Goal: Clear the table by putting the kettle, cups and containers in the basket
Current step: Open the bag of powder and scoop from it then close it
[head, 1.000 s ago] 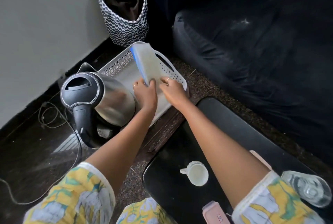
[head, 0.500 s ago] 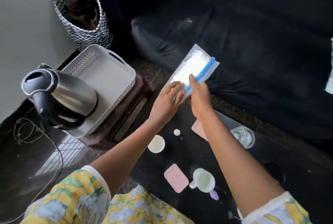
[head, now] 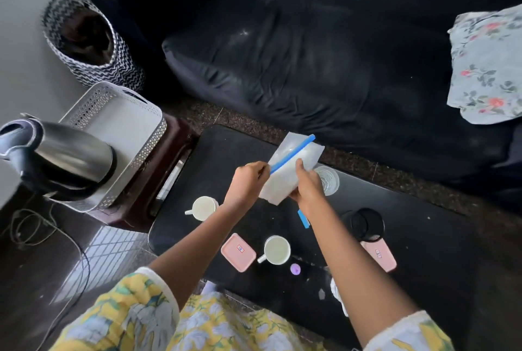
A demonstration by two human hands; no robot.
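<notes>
Two white cups stand on the dark tabletop (head: 226,153), one (head: 202,207) near its left edge and another (head: 276,249) nearer the person. Two pink containers lie flat, one (head: 238,252) just left of the nearer cup, the other (head: 378,255) to the right, touching a round black container (head: 367,223). One clear glass (head: 327,181) sits just behind the hands. Both hands hold one translucent container (head: 285,172) above the tabletop, tilted, its long axis running from near-left up to far-right, a blue strip crossing it along that line. The left hand (head: 248,181) has its fingers pinched on the strip's lower end; the right hand (head: 308,184) has its fingers clamped round the container's right side. One kettle (head: 67,156) lies tilted in the white basket (head: 152,141) on a brown stool (head: 158,178), left of the tabletop.
</notes>
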